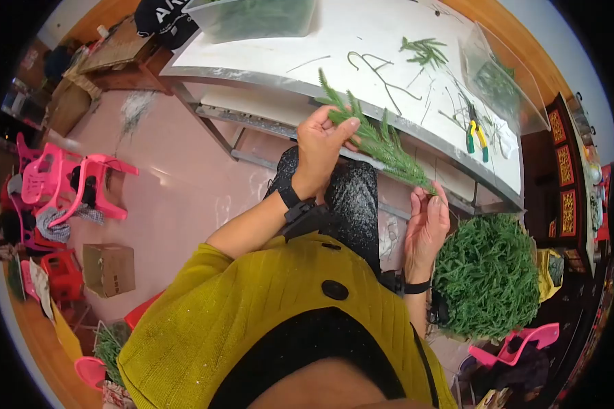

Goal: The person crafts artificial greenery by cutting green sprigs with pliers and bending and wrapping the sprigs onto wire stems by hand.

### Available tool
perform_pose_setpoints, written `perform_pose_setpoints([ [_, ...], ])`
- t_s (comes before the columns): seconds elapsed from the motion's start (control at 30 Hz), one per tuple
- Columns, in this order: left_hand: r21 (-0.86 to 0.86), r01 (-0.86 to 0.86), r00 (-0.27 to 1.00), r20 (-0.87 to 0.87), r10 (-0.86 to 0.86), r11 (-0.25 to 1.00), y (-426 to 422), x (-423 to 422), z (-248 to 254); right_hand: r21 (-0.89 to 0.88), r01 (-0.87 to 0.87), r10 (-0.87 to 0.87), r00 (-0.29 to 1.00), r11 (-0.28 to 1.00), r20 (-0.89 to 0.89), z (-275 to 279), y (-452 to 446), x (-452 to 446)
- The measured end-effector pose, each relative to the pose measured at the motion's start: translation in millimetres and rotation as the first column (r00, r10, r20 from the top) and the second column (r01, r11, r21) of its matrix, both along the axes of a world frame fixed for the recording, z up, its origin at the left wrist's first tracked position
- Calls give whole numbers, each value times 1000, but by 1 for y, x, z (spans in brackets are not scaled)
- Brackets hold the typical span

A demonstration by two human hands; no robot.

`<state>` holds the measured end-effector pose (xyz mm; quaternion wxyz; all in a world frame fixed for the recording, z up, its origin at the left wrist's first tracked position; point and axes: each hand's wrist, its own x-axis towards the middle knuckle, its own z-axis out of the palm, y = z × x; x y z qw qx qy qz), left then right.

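Observation:
My left hand (pixel 319 146) is closed around the middle of a green artificial pine branch (pixel 382 146), its thumb pressed on the needles. The branch slants from upper left to lower right, above the table's front edge and my lap. At its lower right end, the fingertips of my right hand (pixel 428 221) pinch the stem. On the table nearby lie a bent green wire piece (pixel 382 76), a small bunch of loose sprigs (pixel 424 52), and cutting pliers (pixel 476 136) with green and yellow handles.
The white table (pixel 252 58) has a metal edge. It carries a clear bin (pixel 256 19) at the back left and another clear bin (pixel 501 75) at right, both with greenery. A big heap of green branches (pixel 488 276) stands at my right. Pink chairs (pixel 75 177) and a cardboard box (pixel 109 269) are at left.

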<state>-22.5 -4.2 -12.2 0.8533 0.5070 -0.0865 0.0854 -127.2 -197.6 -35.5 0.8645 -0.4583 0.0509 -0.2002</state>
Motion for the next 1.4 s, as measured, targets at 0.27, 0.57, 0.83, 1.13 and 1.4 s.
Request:
perform_pose_setpoints([
  [0.27,-16,-26,986,-168,23,1000,12,-2,-12,-140,59,-60,998,988,-3,0,4,-10],
  [0.57,-77,33,982,-185,-47,997,13,-13,-20,-538,162,-76,981,827,179,8,-1,-17],
  [0.83,13,80,970,-233,-75,997,13,-18,-25,-759,290,48,920,583,388,30,9,-21],
  [1.13,99,256,955,-178,-236,962,6,-35,-17,-731,-88,155,988,677,24,50,48,3],
  [1.4,163,253,967,-88,-241,954,15,-34,-13,-837,-30,193,977,546,91,54,57,32],
])
